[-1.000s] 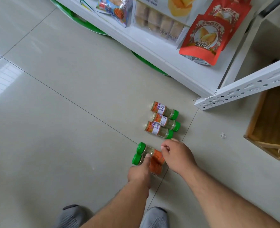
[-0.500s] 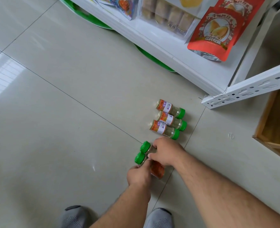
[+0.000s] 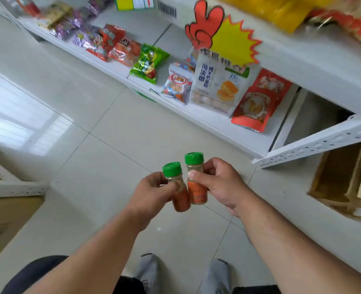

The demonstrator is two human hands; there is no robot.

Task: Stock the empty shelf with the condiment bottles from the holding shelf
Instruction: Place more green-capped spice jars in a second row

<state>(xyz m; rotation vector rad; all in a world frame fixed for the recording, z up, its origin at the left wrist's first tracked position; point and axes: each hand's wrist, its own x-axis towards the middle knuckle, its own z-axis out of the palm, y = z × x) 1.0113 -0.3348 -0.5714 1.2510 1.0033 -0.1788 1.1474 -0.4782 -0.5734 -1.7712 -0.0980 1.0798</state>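
Note:
Two small condiment bottles with green caps and orange labels are held upright, side by side, above the tiled floor. My left hand (image 3: 152,194) grips the left bottle (image 3: 176,187) around its body. My right hand (image 3: 220,183) holds the right bottle (image 3: 195,181), thumb across its neck. The two bottles touch each other. The other bottles that lay on the floor are out of view.
A white shelf (image 3: 217,124) with snack bags runs across the back. A perforated white shelf bracket (image 3: 315,147) juts out at right above a wooden crate (image 3: 345,181). A cardboard box (image 3: 5,221) under another white shelf edge sits at left. My feet (image 3: 183,272) are below.
Both hands lifted the two bottles off the floor and turned them upright. The view tilted up, so the three bottles left on the floor dropped out of sight.

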